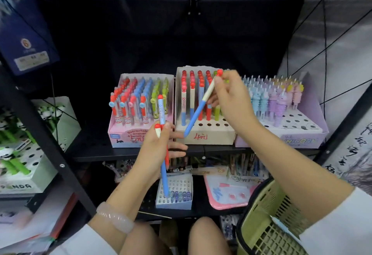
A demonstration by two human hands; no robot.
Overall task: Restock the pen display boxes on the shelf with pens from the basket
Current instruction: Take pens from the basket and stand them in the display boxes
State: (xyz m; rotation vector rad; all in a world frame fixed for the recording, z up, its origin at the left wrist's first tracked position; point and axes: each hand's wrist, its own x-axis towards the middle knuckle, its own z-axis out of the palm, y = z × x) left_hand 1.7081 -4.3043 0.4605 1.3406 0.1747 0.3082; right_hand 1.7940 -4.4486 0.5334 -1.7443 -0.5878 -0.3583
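Basket (pixel 267 224) low; right hand (pixel 231 97) pinching pen (pixel 198 112) top.

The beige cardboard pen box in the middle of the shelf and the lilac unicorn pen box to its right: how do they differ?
The beige cardboard pen box holds straight pens with red round caps; the lilac unicorn pen box holds pastel ribbed pens with unicorn tops. The beige box bears a handwritten red price; the lilac box has printed lettering. The right hand holds a blue-and-cream pen over the beige box only. Both show empty front holes.
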